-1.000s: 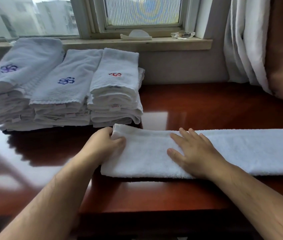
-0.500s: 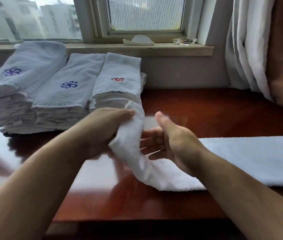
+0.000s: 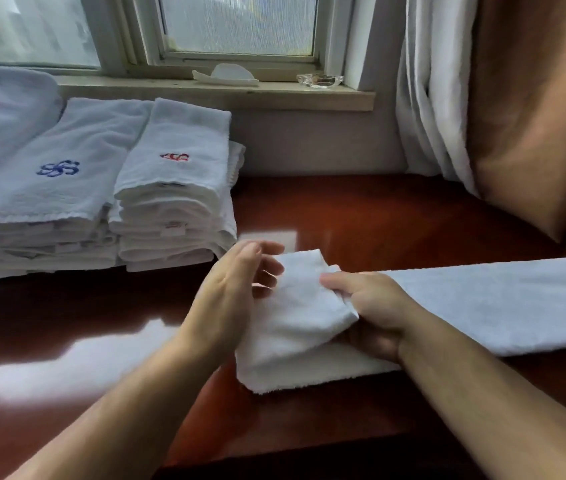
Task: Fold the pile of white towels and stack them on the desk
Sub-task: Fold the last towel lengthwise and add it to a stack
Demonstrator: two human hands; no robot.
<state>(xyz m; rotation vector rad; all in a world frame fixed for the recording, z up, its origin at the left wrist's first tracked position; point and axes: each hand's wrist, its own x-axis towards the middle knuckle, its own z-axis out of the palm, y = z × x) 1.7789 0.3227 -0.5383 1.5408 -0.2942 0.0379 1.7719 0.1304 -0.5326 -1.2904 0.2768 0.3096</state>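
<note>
Head view: right hand (image 3: 371, 313) at frame centre clamped on turned-over end of towel (image 3: 503, 306); left hand (image 3: 236, 289) just beside, fingers spread, no grip seen. Rest of towel laid flat across desk (image 3: 395, 216) toward right edge. Risk: fold skewed if end released early, layers slid apart. Folded stacks (image 3: 170, 202) upper left. No containers seen.

Towel (image 3: 482, 306) cut off at right edge; leftmost stack (image 3: 0, 112) cropped; left hand (image 3: 236, 292) motion-blurred.

Towel stacks (image 3: 170, 202) block left rear; desk (image 3: 378, 220) right rear free.
</note>
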